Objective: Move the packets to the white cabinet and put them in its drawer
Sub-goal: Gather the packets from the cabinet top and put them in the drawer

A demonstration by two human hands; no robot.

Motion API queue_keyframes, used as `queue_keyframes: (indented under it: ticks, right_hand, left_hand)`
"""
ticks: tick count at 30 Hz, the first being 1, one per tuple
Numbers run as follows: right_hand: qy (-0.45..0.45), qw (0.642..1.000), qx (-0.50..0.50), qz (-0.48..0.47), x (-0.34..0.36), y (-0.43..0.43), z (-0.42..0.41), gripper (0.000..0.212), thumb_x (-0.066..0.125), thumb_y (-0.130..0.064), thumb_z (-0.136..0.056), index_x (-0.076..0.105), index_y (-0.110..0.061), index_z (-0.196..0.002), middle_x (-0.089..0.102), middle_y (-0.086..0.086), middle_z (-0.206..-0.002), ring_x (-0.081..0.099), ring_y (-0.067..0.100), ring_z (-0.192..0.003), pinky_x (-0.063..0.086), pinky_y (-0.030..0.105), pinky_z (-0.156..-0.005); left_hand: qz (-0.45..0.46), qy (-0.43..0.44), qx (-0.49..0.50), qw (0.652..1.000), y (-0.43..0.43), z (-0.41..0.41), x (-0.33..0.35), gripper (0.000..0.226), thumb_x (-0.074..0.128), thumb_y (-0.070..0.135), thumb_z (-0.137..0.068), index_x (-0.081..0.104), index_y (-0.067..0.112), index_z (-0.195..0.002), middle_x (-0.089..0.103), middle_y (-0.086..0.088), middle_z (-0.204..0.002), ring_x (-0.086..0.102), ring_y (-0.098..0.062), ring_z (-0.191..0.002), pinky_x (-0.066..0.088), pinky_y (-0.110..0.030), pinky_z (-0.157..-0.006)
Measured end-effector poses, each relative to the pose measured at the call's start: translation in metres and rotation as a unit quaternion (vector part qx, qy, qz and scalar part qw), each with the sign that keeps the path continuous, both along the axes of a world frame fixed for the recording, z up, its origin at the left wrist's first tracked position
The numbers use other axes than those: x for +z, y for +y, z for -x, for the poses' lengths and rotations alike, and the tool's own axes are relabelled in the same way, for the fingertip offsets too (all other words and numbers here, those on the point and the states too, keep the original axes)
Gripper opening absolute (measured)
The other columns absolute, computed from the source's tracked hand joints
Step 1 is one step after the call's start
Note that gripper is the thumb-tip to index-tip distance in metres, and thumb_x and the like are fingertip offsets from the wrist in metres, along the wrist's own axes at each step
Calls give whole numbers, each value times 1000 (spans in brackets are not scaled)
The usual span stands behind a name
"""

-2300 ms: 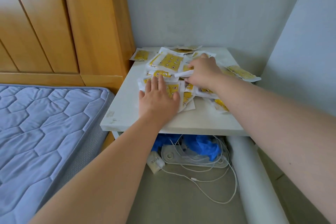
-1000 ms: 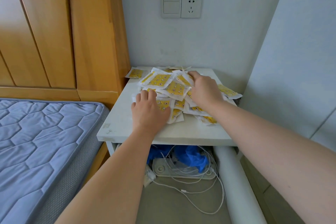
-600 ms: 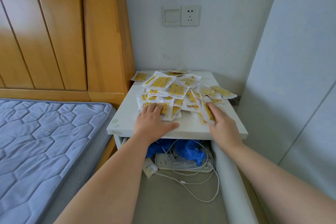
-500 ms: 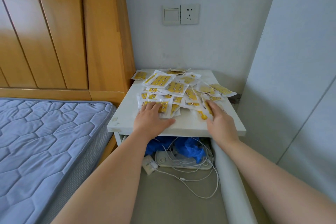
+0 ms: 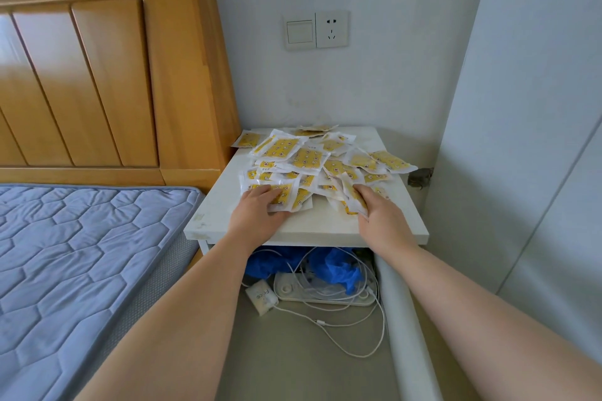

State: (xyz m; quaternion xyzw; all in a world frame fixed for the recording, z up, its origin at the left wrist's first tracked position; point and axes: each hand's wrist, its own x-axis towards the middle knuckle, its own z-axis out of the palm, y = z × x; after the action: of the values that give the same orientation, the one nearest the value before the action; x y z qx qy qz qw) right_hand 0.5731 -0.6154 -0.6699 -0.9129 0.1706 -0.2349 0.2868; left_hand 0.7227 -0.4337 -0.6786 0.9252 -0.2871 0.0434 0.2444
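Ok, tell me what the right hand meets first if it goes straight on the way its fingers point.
The right hand touches the packets at their near right edge; going on, away and slightly left, it would most likely push into the rest of that pile on the white table.

White surface [image 5: 325, 228], bare along the front edge and the rear right corner; a loose heap of yellow-and-white packets [image 5: 306, 156] covers its middle and back, one overhanging the left edge, another the right. My left hand [image 5: 259, 210] rests flat on the front-left packet, and my right hand [image 5: 379, 212] curls its fingers into the heap's front right. On the floor [image 5: 293, 361] beneath: a white power strip [image 5: 325, 297] with white cables [image 5: 342, 339] trailing forward, a small white charger [image 5: 262, 296] just beside its left end, and crumpled blue plastic [image 5: 335, 268] behind it.
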Motion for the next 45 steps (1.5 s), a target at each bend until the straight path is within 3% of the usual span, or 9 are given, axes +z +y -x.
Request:
queue_keyframes:
  ticks: [12,15,18,24,32,35,39,42,45]
  right_hand:
    - [3,1000,-14,10,-4,-1,-5,52,45,-6,-93,41,-23,-141,60,4,-125,54,25,-112,36,23,-82]
    - [18,999,-16,22,-3,2,-4,53,44,-4,-93,40,-22,-142,58,6,-127,53,26,-112,37,24,-84]
    - [78,995,-13,58,8,7,-6,53,36,-2,-95,36,-21,-144,55,9,-131,52,29,-114,40,32,-90]
    - [98,991,-22,87,19,24,1,54,36,-2,-95,31,-19,-146,51,12,-137,52,32,-115,45,38,-94]
    - [-20,999,-19,40,17,56,35,54,40,-4,-95,33,-19,-146,51,6,-137,51,29,-117,41,32,-90]
    - [-40,999,-10,33,20,65,42,52,41,-4,-95,35,-19,-144,54,5,-133,52,28,-113,39,28,-83]
    - [-88,996,-20,-12,22,78,58,53,42,-3,-95,35,-20,-146,52,3,-136,53,25,-114,37,21,-85]
    - [-126,988,-45,-74,15,92,79,49,41,-4,-97,37,-20,-143,64,1,-102,58,18,-78,38,14,-66]
    - [-131,977,-77,-148,1,103,101,44,41,-1,-95,41,-13,-137,57,1,-94,51,16,-77,37,11,-59]
  left_hand:
    - [-30,-135,-38,990,-7,8,5,36,50,30,-98,58,21,-132,54,0,-137,41,-22,-131,35,-33,-102]
    - [-9,-265,-77,961,-1,9,-4,27,82,5,-65,76,12,-90,72,-4,-87,68,-24,-84,54,-30,-63]
    - [-94,-308,-91,942,5,5,-7,42,88,-4,-33,67,15,-64,60,2,-56,59,-20,-49,35,-19,-34]
    - [-273,-279,-82,917,10,26,4,20,51,4,-90,58,15,-105,64,0,-97,63,-22,-87,36,-29,-60]
    - [-214,-249,-46,943,9,42,10,27,43,37,-99,56,15,-109,60,-1,-103,57,-22,-97,33,-30,-62]
    - [-255,-256,-47,931,9,48,14,14,49,19,-96,59,15,-105,59,-1,-105,55,-21,-99,36,-29,-63]
    - [-284,-305,-88,905,26,58,17,17,62,1,-79,60,14,-90,61,-2,-92,59,-21,-83,35,-28,-56]
    - [-175,-392,-152,890,48,69,15,34,80,-1,-39,51,14,-50,49,-1,-50,48,-20,-42,22,-18,-40]
    - [-50,-411,-219,884,74,91,2,24,66,-2,-59,49,11,-49,44,-3,-46,43,-21,-38,29,-21,-33]
